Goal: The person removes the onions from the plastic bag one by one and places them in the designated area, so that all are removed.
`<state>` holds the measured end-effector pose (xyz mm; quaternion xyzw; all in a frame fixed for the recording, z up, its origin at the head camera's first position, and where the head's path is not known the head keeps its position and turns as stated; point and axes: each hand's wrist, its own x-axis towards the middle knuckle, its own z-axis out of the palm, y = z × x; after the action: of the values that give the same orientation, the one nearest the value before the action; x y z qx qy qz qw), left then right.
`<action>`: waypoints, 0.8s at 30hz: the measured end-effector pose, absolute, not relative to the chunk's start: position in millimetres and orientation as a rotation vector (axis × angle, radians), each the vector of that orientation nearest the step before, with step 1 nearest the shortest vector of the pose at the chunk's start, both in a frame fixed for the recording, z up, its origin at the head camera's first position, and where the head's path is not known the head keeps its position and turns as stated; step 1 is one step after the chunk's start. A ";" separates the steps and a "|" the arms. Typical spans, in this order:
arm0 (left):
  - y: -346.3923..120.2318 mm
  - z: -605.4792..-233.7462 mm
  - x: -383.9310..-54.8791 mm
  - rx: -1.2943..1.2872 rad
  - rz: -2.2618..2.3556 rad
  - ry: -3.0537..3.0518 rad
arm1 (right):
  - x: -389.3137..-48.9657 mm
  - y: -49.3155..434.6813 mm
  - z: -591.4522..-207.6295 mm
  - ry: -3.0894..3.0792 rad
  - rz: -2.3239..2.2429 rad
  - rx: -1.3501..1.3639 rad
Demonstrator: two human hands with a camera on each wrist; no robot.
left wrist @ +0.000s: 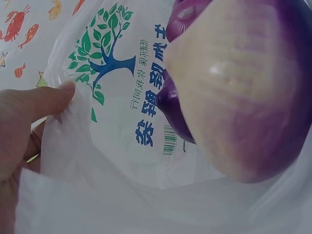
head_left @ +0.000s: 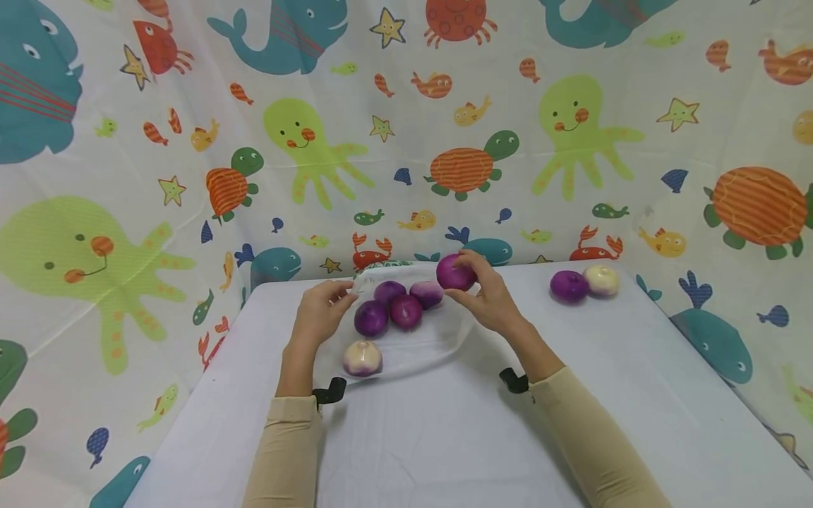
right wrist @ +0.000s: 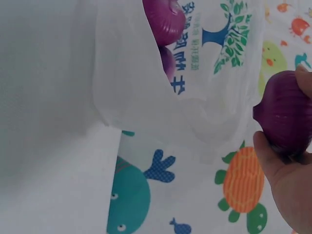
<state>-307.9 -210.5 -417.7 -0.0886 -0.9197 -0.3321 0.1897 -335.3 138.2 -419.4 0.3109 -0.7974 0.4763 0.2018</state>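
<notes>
A translucent white plastic bag [head_left: 438, 349] lies open on the table, with a green tree and blue lettering showing inside it in the left wrist view. My left hand [head_left: 320, 312] pinches the bag's left edge between thumb and fingers. Several purple onions [head_left: 406, 312] sit together in the bag. A pale onion with purple patches [head_left: 363, 358] is nearer the front, looming large in the left wrist view. My right hand [head_left: 489, 300] grips another purple onion [head_left: 452, 274], held up at the bag's right rim. In the right wrist view this onion [right wrist: 285, 112] is apart from the bag.
On the table's right side a purple onion [head_left: 569, 287] and a whitish onion [head_left: 600, 281] lie side by side. A white cloth covers the table [head_left: 432, 444]. Behind it hangs a curtain [head_left: 406, 92] printed with sea animals.
</notes>
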 end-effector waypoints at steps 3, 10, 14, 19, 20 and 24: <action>-211.0 -418.2 -308.8 -0.246 -0.935 -2.583 | -336.7 141.6 -417.8 -2.203 1.334 0.863; -211.5 -417.9 -309.3 -0.240 -0.958 -2.585 | -340.0 148.5 -416.1 -2.211 1.342 0.837; -211.8 -418.5 -309.2 -0.236 -0.960 -2.589 | -341.3 153.2 -416.3 -2.214 1.333 0.808; -211.3 -419.4 -309.1 -0.232 -0.963 -2.595 | -343.2 159.8 -416.5 -2.223 1.368 0.754; -211.1 -419.3 -309.0 -0.233 -0.965 -2.594 | -343.7 161.3 -416.7 -2.228 1.374 0.741; -211.2 -419.1 -308.6 -0.236 -0.964 -2.594 | -346.8 167.9 -418.8 -2.242 1.381 0.690</action>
<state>-308.6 -211.2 -419.1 -0.0834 -0.9186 -0.3412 0.1810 -346.8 167.9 -418.8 0.2481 -0.8055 0.4962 0.2082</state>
